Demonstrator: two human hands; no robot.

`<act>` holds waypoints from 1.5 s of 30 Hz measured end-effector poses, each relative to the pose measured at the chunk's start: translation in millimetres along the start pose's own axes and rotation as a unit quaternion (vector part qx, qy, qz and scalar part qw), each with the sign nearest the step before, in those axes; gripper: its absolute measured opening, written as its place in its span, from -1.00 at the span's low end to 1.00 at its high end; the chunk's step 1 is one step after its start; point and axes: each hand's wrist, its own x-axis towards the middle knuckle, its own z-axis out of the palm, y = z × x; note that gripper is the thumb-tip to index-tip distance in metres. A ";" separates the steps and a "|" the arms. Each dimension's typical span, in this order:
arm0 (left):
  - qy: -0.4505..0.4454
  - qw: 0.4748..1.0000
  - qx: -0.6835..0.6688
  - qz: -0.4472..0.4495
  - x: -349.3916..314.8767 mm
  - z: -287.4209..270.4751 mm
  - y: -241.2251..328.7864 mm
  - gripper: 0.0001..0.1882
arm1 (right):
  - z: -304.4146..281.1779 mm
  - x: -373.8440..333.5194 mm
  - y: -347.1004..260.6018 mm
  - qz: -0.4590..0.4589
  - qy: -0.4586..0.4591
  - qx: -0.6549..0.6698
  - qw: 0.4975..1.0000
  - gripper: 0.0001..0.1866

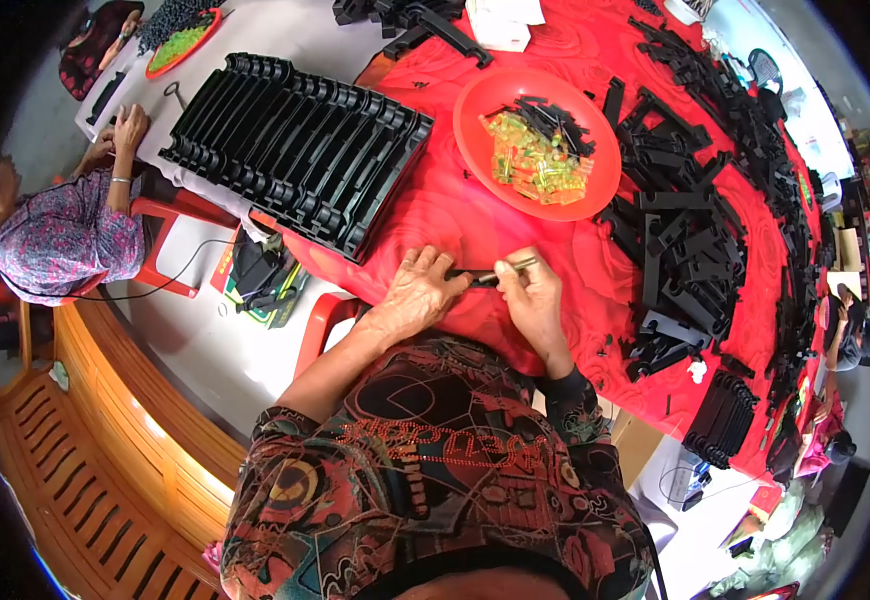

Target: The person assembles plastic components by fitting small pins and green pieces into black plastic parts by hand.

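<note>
Probably home workshop, rim hard to read: wooden bench (85, 490), red-covered table (435, 215), heaped black parts (671, 201), co-worker (60, 240).

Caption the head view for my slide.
Left hand holds small black part; right hand grips slim metallic rod over red rose-patterned tablecloth.

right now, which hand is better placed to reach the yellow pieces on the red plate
Probably the right hand: it is nearer the red plate and its yellow pieces, though it grips a slim tool. The left hand lies farther left, holding a black piece.
</note>
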 end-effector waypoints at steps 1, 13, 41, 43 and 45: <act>-0.006 1.000 0.010 0.002 -1.2 2.5 -1.1 -0.73 | -5.0 4.5 -3.2 0.054 0.010 0.049 0.997 -0.88; 0.224 0.974 0.015 0.023 0.5 14.6 -0.1 -0.53 | -83.7 141.8 46.9 -0.005 0.100 -0.328 0.939 -0.83; 0.275 0.959 -0.069 -0.012 1.3 18.0 -4.5 -0.46 | -34.7 226.6 85.6 0.047 0.028 -0.431 0.901 -0.78; 0.270 0.960 -0.077 -0.010 3.2 16.6 -3.4 -0.47 | -35.1 227.0 84.8 0.051 -0.005 -0.463 0.885 -0.76; 0.272 0.959 -0.077 -0.011 2.6 17.2 -2.8 -0.48 | -35.0 222.3 82.3 0.041 -0.031 -0.471 0.881 -0.74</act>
